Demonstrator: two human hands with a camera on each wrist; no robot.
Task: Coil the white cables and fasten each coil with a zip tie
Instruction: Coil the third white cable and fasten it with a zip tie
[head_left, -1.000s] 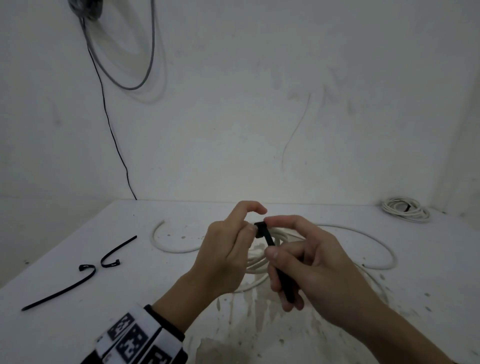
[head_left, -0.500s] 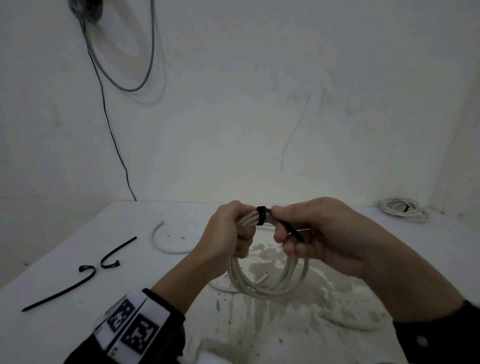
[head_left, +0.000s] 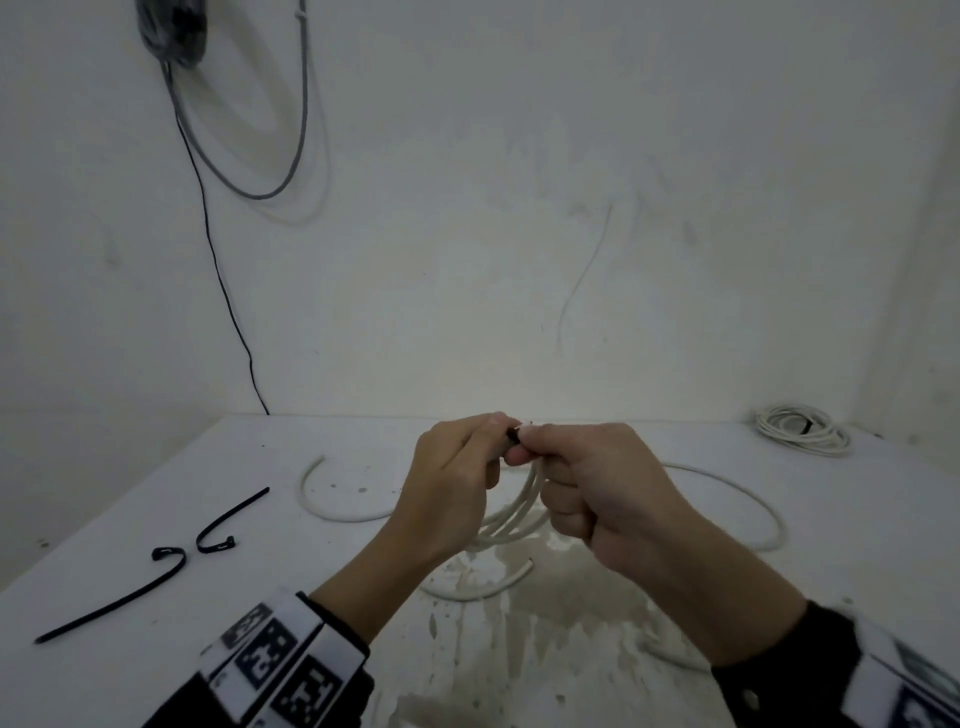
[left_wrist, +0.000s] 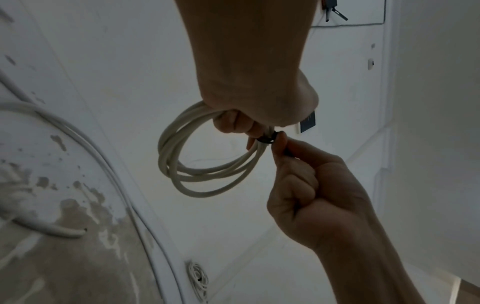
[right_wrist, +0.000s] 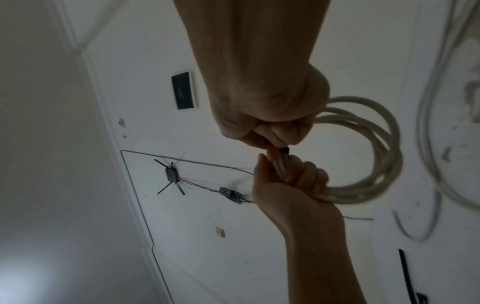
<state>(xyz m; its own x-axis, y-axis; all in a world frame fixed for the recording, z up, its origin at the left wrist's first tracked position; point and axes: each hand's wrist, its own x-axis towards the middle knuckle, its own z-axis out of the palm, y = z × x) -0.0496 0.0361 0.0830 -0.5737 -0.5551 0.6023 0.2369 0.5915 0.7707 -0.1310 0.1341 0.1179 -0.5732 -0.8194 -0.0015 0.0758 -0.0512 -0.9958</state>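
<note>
At the coil (left_wrist: 207, 162) top, strands are bunched in the left hand (head_left: 447, 499); tie (left_wrist: 267, 139) is pinched just beside by the right hand (head_left: 602, 499). Tail should be pulled straight w/ bundle kept tight, so no strand slips out.

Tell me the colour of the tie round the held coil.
Black; the tie shows best in the left wrist view.

The cable coil (left_wrist: 205, 164) by the left hand (head_left: 447, 493) is creamy white. The zip tie (left_wrist: 267, 138) on it is black. The wristband (head_left: 283, 670) has black-and-white squares.
</note>
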